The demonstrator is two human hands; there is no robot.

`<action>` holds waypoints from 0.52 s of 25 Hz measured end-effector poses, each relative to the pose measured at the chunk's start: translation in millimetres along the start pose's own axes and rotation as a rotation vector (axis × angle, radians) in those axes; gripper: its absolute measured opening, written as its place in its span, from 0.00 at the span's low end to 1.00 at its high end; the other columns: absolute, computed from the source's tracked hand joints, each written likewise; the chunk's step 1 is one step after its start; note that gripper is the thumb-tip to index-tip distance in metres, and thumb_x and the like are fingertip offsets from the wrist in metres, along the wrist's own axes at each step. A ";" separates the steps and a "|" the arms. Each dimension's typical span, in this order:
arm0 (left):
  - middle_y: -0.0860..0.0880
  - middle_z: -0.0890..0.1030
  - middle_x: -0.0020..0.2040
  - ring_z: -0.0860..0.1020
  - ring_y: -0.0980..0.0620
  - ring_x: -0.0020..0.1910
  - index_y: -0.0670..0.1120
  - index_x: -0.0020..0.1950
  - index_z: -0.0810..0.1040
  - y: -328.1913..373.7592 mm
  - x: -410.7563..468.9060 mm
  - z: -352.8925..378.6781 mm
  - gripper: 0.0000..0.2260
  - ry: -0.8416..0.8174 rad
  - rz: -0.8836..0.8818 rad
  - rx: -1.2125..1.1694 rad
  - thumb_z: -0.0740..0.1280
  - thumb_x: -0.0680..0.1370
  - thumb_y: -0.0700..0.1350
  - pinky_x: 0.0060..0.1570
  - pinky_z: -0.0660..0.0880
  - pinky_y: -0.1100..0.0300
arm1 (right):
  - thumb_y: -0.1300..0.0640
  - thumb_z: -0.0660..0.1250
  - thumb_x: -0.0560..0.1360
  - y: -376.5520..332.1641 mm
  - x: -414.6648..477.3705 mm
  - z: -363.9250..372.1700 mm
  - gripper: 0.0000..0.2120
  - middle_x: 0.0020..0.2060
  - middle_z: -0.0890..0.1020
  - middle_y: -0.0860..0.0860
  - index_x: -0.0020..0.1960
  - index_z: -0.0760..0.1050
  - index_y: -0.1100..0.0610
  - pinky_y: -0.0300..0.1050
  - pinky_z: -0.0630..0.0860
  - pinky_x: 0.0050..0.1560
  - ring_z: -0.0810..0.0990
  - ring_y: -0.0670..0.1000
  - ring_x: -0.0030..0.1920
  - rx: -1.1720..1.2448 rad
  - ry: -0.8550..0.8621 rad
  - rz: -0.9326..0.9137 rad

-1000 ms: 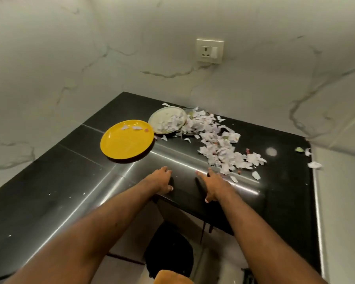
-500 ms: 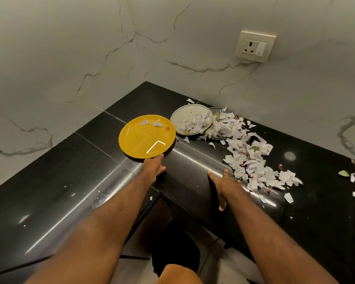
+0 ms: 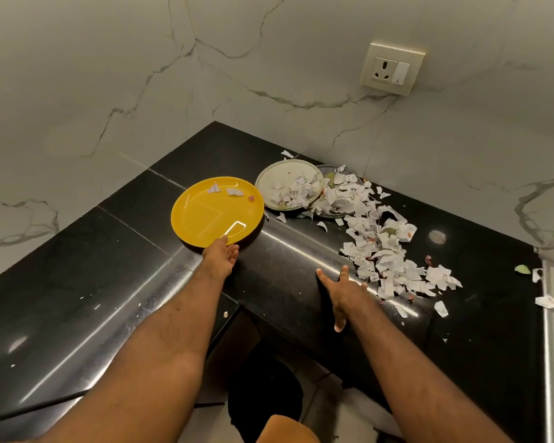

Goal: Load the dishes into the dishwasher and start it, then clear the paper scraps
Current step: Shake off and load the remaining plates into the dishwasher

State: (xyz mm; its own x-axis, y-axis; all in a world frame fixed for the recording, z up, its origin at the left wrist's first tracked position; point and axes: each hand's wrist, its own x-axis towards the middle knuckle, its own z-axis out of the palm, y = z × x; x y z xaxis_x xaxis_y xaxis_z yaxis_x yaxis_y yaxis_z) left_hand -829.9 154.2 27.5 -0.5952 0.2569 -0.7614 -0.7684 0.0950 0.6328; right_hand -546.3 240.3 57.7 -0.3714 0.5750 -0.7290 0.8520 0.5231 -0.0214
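Your right hand (image 3: 339,290) flat on counter (image 3: 109,282), fingers spread, holding nothing. Your left hand (image 3: 221,259) at 11 o'clock, thumb over near rim of yellow plate (image 3: 205,215), fingers curled at its edge. Scraps (image 3: 384,251) heaped at 1 o'clock, just beside right fingertips. 3 bits on yellow plate. Farther, 12 o'clock: white plate (image 3: 277,180), part-covered; grey plate (image 3: 325,171) at its 3 o'clock, mostly buried.
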 end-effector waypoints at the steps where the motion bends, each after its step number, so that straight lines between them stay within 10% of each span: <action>1: 0.44 0.80 0.44 0.79 0.52 0.39 0.39 0.63 0.77 -0.1 0.1 -0.2 0.11 0.000 -0.002 0.016 0.66 0.82 0.40 0.36 0.76 0.63 | 0.62 0.84 0.65 0.7 1.2 0.9 0.69 0.81 0.30 0.58 0.81 0.35 0.32 0.70 0.65 0.75 0.50 0.72 0.81 0.004 0.003 0.002; 8: 0.48 0.70 0.33 0.68 0.53 0.29 0.44 0.39 0.69 -8.4 -27.0 -11.3 0.01 -0.112 -0.074 -0.045 0.61 0.71 0.40 0.28 0.67 0.62 | 0.61 0.83 0.67 1.4 -1.6 0.6 0.67 0.82 0.32 0.57 0.81 0.36 0.32 0.71 0.65 0.73 0.46 0.73 0.80 0.011 0.019 -0.005; 13: 0.40 0.79 0.49 0.79 0.42 0.47 0.42 0.55 0.74 -39.3 -68.5 -13.2 0.14 -0.188 -0.063 -0.157 0.58 0.71 0.37 0.40 0.79 0.50 | 0.57 0.85 0.64 5.0 -0.3 0.0 0.69 0.82 0.34 0.59 0.81 0.36 0.32 0.71 0.68 0.73 0.52 0.72 0.80 -0.057 0.041 -0.027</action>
State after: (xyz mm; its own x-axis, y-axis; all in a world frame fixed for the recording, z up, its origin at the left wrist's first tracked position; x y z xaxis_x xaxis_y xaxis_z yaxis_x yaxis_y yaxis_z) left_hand -762.0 120.2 52.9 -0.5019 0.4310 -0.7499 -0.8386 -0.0301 0.5440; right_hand -541.9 242.7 57.8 -0.4097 0.5853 -0.6997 0.8197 0.5728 -0.0008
